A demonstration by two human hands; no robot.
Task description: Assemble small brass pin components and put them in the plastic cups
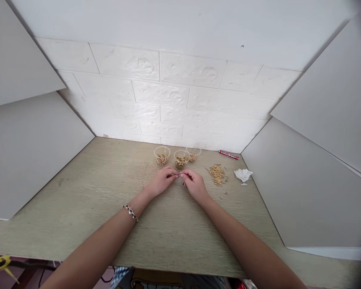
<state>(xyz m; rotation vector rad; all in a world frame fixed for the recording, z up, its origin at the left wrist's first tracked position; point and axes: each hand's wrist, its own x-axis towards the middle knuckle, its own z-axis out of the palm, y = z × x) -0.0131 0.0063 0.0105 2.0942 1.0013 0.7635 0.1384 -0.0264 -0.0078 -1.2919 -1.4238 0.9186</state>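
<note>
Over the middle of the table, my left hand (163, 180) and my right hand (193, 184) meet fingertip to fingertip. Both are closed in a pinch around something very small between them, too small to make out. A dark tip shows under the right fingers. Just beyond the hands stand clear plastic cups: one cup (162, 155) at the left with small gold-coloured pieces, another cup (181, 159) in the middle with gold pieces, and a third cup (193, 153) behind it with fewer. Right of my right hand lies a pile of thin gold-coloured pins (217, 175).
A red pen (228, 154) lies by the back wall. Crumpled white tissue (243, 174) sits near the right panel (313, 192). Tiny bits (225, 192) lie below the pin pile. Fine specks are scattered left of the cups. Grey panels flank the wooden table (87, 208).
</note>
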